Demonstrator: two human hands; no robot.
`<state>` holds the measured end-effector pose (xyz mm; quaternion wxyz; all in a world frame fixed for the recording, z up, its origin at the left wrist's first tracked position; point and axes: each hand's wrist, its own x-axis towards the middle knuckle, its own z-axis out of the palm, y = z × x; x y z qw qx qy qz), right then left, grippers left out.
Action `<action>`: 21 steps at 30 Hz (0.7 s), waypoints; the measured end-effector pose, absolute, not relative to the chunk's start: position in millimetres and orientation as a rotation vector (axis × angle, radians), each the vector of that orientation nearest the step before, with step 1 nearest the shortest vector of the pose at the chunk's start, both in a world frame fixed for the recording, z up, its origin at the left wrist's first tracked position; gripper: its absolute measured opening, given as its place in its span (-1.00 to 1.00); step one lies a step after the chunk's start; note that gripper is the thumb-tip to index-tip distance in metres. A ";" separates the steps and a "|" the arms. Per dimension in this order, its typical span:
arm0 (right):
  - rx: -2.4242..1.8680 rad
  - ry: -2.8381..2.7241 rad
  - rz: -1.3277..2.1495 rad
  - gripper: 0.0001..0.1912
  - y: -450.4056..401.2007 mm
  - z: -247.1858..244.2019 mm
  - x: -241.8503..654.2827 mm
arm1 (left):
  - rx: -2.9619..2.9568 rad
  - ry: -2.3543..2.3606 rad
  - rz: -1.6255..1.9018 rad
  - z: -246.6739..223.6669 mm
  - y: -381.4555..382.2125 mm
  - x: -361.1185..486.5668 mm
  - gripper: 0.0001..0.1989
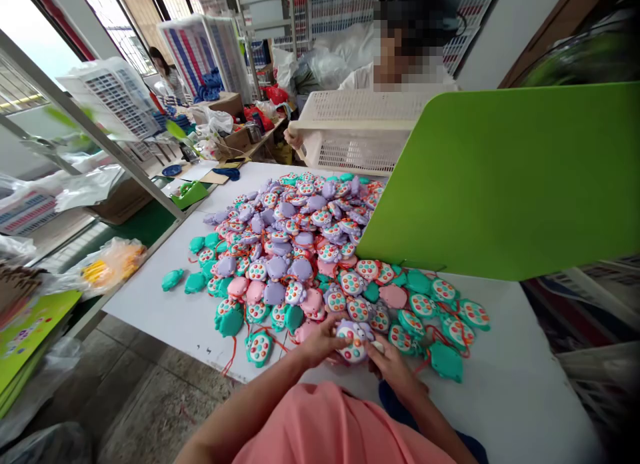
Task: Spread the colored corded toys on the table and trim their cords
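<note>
A purple and white toy with colored round buttons is held between my two hands, just above the near edge of the white table. My left hand grips its left side, fingers curled round it. On its right side, my right hand pinches it with thumb and fingers. Around and beyond my hands spreads a large pile of similar toys in purple, pink and teal, many with orange-red cords. A teal toy lies right of my right hand.
A green panel stands over the table's right side. Across the table, a person holds a cream plastic crate. Another person is at the back left. A metal frame post rises at left, near a bag of yellow pieces.
</note>
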<state>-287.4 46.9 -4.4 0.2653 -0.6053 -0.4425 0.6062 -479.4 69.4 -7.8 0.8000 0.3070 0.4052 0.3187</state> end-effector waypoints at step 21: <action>-1.430 -0.954 1.685 -0.39 35.8 21.9 -289.9 | 0.621 1.048 0.861 28.5 34.4 -486.4 -0.19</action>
